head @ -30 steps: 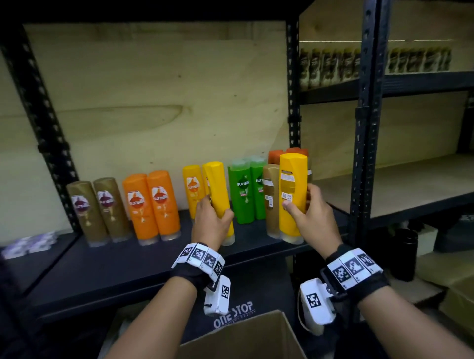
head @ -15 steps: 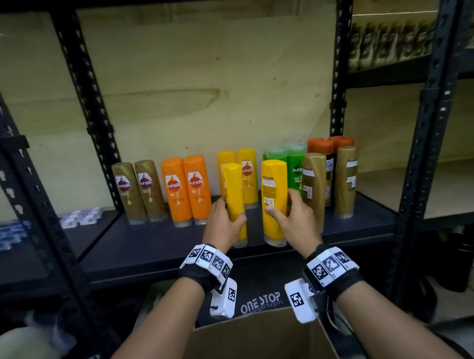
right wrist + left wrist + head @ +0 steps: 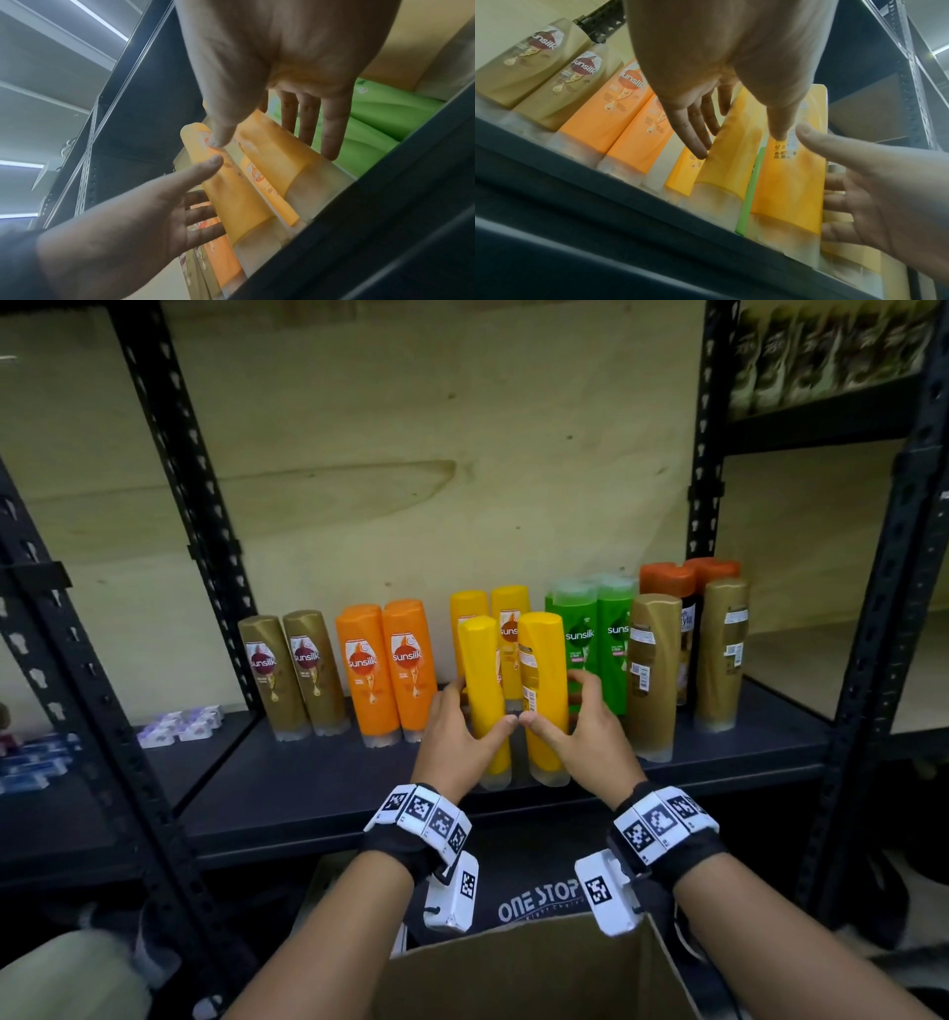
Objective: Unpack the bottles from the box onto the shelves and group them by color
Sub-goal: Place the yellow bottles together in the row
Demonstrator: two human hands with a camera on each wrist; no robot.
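Note:
Two yellow bottles stand side by side on the dark shelf [image 3: 308,778], in front of another yellow pair [image 3: 470,603]. My left hand [image 3: 480,706] flanks the left yellow bottle [image 3: 480,660], straight fingers along its left side and thumb at its front. My right hand [image 3: 554,701] flanks the right yellow bottle [image 3: 542,649] the same way, and the two thumbs almost meet. In the left wrist view the left bottle [image 3: 726,154] sits between spread fingers and thumb. In the right wrist view the right bottle [image 3: 272,154] does the same. The cardboard box [image 3: 513,973] is below my wrists.
On the same shelf stand two gold bottles [image 3: 292,675], two orange bottles [image 3: 385,670], green bottles [image 3: 590,629], two more gold bottles [image 3: 652,675] and dark bottles with orange caps [image 3: 667,577]. Black uprights [image 3: 708,454] frame the bay. Small packets [image 3: 179,724] lie at the left.
Both hands carried their yellow bottles left and together, and set them down in front of the yellow pair. Their fingers have straightened from a firm grip.

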